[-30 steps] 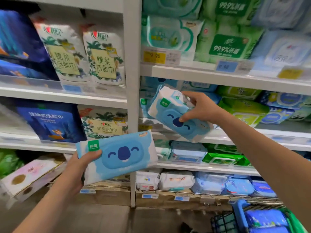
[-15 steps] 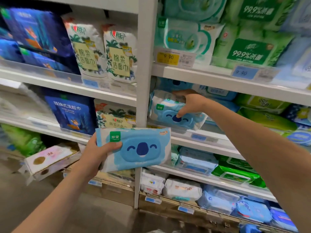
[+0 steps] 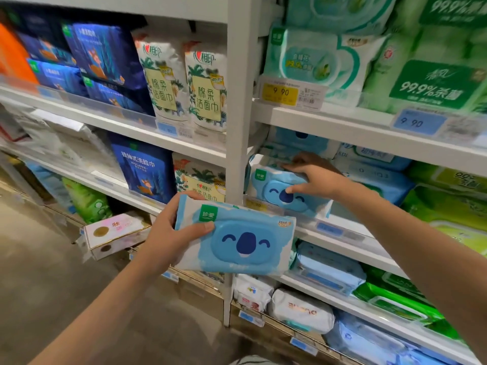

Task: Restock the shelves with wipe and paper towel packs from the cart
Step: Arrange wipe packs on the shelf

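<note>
Presently underway: seating the shelved koala pack [image 3: 279, 191] on the shelf [image 3: 374, 246] just right of the white post [image 3: 238, 127].
Right hand [image 3: 313, 177]: pinches that pack, thumb on its face and fingers over its top edge (the pack leans forward a little).
Left hand [image 3: 171, 233]: wrapped round one end of a second koala pack [image 3: 245, 241], held in front of the post, lower down.
Next move: probably let go on the right, then lift the second pack in right of the post, beside or onto the first; room looks tight.

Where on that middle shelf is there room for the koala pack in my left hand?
One bare patch of middle shelf: right of the shelved koala pack your right hand grips, left of the green packs, before the blue packs. Shelves above and below are crowded.
</note>
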